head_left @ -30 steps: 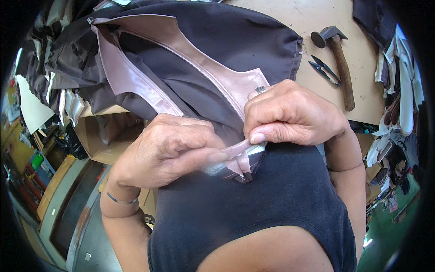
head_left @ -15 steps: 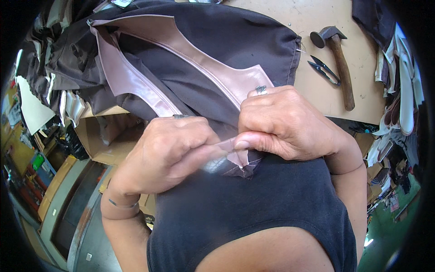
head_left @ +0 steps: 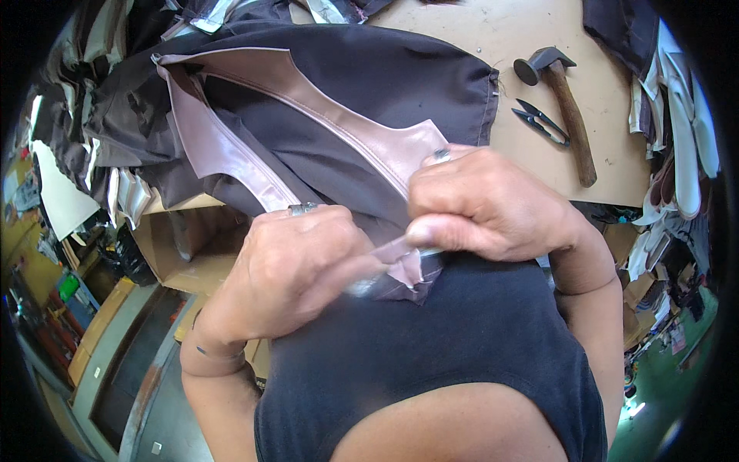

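Both my hands grip the near end of a pink leather piece with a zipper opening, joined to dark lining fabric spread over the table. My left hand is closed on the pink edge at the left of the opening, its fingertips blurred. My right hand is closed too, thumb pressed over the folded pink strip between the hands. Just below, a small folded corner of pink leather and dark lining sticks out toward my body. Fingers hide most of the gripped edge.
On the tan table at the right lie a hammer with a wooden handle and small thread snips. Stacks of cut leather pieces hang at the right edge. An open cardboard box sits under the table at the left.
My hands keep their grip and have shifted only slightly, pulling at the pink strip. The view has moved a little, so table things appear slightly to the left.
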`<state>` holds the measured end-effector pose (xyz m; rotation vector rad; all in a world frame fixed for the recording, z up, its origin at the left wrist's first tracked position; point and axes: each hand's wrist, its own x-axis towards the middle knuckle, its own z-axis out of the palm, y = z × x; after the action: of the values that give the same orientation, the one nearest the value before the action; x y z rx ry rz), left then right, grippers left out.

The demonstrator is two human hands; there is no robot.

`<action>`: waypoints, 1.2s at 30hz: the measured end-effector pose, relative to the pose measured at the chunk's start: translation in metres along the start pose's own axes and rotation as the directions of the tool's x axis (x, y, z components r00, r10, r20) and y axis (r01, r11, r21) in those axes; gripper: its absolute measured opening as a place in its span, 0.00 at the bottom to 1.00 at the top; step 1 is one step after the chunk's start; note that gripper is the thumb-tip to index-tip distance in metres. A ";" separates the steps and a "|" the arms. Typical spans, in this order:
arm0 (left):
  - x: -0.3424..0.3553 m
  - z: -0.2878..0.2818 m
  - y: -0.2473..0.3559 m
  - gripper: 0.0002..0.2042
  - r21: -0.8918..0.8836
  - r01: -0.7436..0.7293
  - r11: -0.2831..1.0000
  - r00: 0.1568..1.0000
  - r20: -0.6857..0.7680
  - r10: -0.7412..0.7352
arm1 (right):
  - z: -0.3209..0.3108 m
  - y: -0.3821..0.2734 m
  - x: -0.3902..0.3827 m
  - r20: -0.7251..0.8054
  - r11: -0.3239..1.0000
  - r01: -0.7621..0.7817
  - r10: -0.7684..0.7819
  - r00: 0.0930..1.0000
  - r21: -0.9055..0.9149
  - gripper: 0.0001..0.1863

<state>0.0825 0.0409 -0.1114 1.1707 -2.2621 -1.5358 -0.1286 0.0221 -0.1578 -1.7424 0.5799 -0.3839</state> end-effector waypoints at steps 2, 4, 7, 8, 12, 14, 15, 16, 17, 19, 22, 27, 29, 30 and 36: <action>0.000 0.000 -0.001 0.04 -0.001 -0.011 1.000 1.000 -0.004 0.011 | 0.006 -0.004 0.005 -0.020 0.997 0.038 -0.037 0.999 0.062 0.13; -0.001 0.001 -0.002 0.04 -0.049 -0.015 0.999 1.000 -0.014 0.014 | 0.012 -0.006 0.006 -0.043 0.989 0.103 -0.099 0.994 0.110 0.13; -0.005 0.004 -0.006 0.04 -0.104 0.014 0.994 1.000 -0.019 -0.016 | 0.008 -0.005 0.002 0.016 0.993 0.071 -0.073 0.997 0.097 0.14; -0.006 0.004 -0.006 0.04 -0.109 0.027 0.994 0.999 -0.014 -0.029 | 0.007 -0.007 0.002 0.050 0.996 0.055 -0.059 0.997 0.072 0.14; -0.004 0.000 0.003 0.05 0.002 -0.004 1.000 0.996 -0.086 0.004 | 0.006 -0.012 0.000 0.056 0.993 -0.015 0.008 0.998 0.115 0.15; -0.003 0.003 0.000 0.05 0.011 -0.028 1.000 0.993 -0.117 0.029 | 0.002 -0.010 0.001 0.104 0.998 0.001 -0.007 0.995 0.059 0.15; -0.002 0.004 -0.001 0.05 0.017 -0.040 0.999 0.991 -0.131 0.042 | -0.001 -0.011 0.001 0.095 0.996 0.022 -0.030 0.995 0.084 0.14; -0.001 0.004 0.000 0.05 0.020 -0.065 0.998 0.988 -0.142 0.067 | -0.001 -0.010 0.000 0.077 0.995 0.055 -0.062 0.995 0.080 0.14; -0.001 0.004 0.000 0.05 0.023 -0.091 0.996 0.984 -0.153 0.093 | 0.000 -0.010 0.000 0.060 0.993 0.089 -0.093 0.994 0.074 0.14; -0.002 0.005 0.001 0.05 0.029 -0.096 0.995 0.982 -0.162 0.100 | 0.001 -0.009 0.000 0.075 0.993 0.086 -0.092 0.993 0.085 0.14; -0.003 0.004 -0.002 0.05 0.028 -0.088 0.996 0.984 -0.150 0.092 | 0.002 -0.007 0.001 0.145 0.988 -0.021 -0.002 0.989 0.153 0.14; -0.008 0.007 -0.005 0.04 0.023 -0.095 0.995 0.984 -0.152 0.098 | 0.005 0.002 0.002 0.223 0.948 -0.038 -0.036 0.974 0.317 0.13; -0.009 0.010 -0.006 0.04 0.053 -0.100 0.994 0.982 -0.155 0.107 | 0.008 0.002 0.002 0.172 0.981 0.025 -0.059 0.983 0.194 0.11; -0.009 0.011 -0.007 0.04 0.079 -0.094 0.992 0.982 -0.159 0.106 | 0.012 0.001 0.002 0.105 0.994 0.088 -0.095 0.990 0.072 0.10; -0.012 0.018 -0.012 0.04 0.131 -0.035 0.991 0.981 -0.186 0.060 | 0.020 -0.005 -0.001 0.049 0.995 0.016 -0.012 0.999 -0.095 0.09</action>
<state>0.0868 0.0604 -0.1262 1.2279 -2.2704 -1.2223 -0.1178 0.0399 -0.1578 -1.8429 0.5587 -0.3270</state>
